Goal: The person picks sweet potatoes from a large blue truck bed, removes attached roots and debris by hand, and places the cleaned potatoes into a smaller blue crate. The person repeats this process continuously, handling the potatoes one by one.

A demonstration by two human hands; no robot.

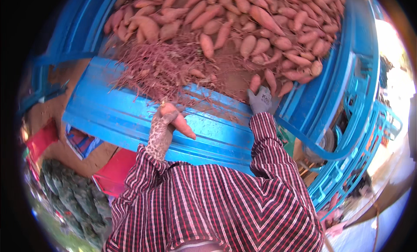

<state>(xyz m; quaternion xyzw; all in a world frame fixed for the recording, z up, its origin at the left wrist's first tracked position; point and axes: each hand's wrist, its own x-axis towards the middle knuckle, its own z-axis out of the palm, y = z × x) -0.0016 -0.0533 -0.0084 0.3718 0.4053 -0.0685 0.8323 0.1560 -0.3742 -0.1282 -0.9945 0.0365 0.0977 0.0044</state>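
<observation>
My left hand [163, 128], in a patterned glove, grips a sweet potato [179, 120] above the lowered blue metal tailgate [107, 102]. The root's thin end points down to the right. At the right of the truck bed, my right hand [261, 100] in a grey printed glove reaches the near end of another sweet potato [255, 81]. Whether its fingers close on that root cannot be made out. A second sweet potato [270, 79] lies just beyond those fingers. Thin reddish root strands [159, 69] are heaped at the bed's edge, ahead of my left hand.
A large pile of sweet potatoes [247, 24] covers the far bed between blue side walls [355, 34]. Turquoise plastic crates [345, 167] stand outside on the right. Red crates [115, 170] and filled dark green sacks [71, 196] are at lower left.
</observation>
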